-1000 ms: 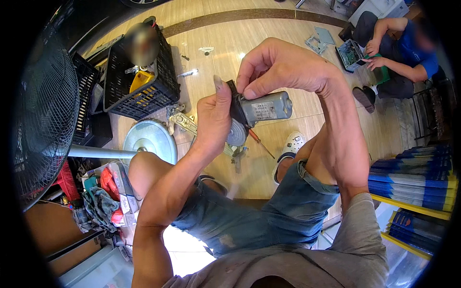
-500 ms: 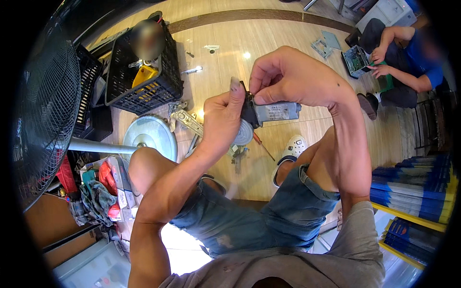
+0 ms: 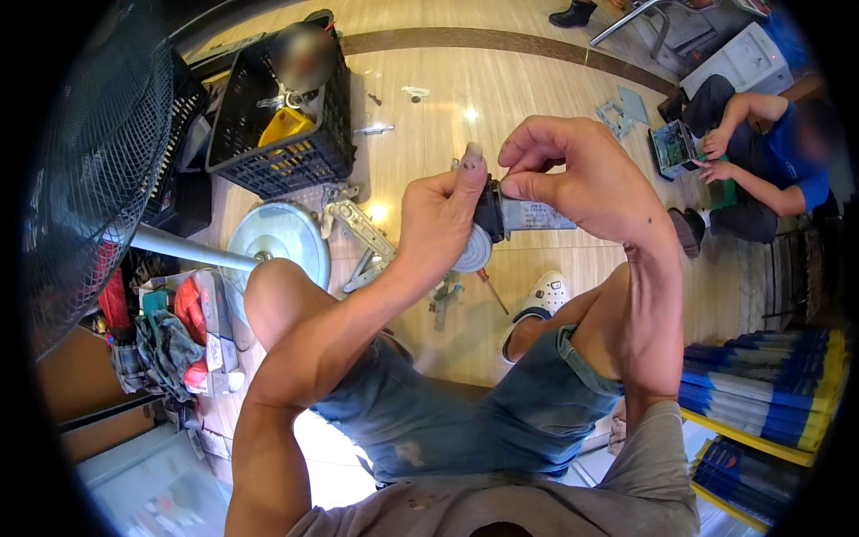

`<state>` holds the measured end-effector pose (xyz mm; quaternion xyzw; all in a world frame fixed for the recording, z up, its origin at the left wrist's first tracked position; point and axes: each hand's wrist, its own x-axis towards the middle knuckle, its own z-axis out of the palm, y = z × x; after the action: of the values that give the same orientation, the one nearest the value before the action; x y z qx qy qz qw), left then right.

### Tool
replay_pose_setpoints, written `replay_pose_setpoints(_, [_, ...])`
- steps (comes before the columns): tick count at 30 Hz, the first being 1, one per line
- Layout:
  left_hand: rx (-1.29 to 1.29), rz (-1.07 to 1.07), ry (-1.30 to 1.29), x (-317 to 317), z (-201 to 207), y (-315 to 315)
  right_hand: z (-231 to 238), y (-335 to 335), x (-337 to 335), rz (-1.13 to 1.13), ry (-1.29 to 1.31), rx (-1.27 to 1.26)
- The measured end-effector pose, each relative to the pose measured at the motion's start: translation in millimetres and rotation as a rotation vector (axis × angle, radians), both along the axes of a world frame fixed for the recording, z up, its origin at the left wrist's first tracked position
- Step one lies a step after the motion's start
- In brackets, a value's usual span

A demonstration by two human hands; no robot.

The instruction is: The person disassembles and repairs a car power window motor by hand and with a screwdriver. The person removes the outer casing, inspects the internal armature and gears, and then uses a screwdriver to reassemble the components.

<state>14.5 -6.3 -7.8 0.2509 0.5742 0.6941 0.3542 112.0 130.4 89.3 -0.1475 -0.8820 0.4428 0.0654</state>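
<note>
My left hand [image 3: 436, 213] grips a small electric gear motor with a silver-grey body [image 3: 540, 216], a black housing and a round grey gear cover. The left thumb points upward beside the black housing. My right hand [image 3: 591, 179] bends over the motor, its thumb and index finger pinched together at the top of the black part. What the pinch holds, if anything, is too small to make out. On the floor beyond my knees lie a metal bracket arm [image 3: 365, 229] and a screwdriver with an orange handle [image 3: 484, 277].
At the far left stands a black plastic crate [image 3: 295, 161] with a yellow item inside. A fan [image 3: 107, 179] and its round base [image 3: 282, 237] are on my left. Blue-and-yellow stacked packages [image 3: 761, 385] are at right. A person in blue [image 3: 783, 161] handles an opened electronic box [image 3: 673, 149].
My view has shifted, bringing a black boot in at the top. The left hand still holds the motor; the right hand's pinch has lifted slightly, with its other fingers raised.
</note>
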Motion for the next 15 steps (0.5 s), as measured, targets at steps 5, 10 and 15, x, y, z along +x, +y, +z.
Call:
replay_pose_setpoints(5, [-0.006,-0.001,-0.008,-1.2,-5.1,-1.2,-0.3,-6.8,0.3,0.03,0.04,0.184])
replay_pose_setpoints(10, [-0.026,0.002,-0.059,-0.7,-9.1,-1.4,-4.3,-13.9,0.1,0.063,0.123,0.306])
replay_pose_setpoints(15, [-0.007,0.0,-0.04,-1.5,-7.8,-1.7,-2.2,-17.1,-1.4,0.052,0.076,0.395])
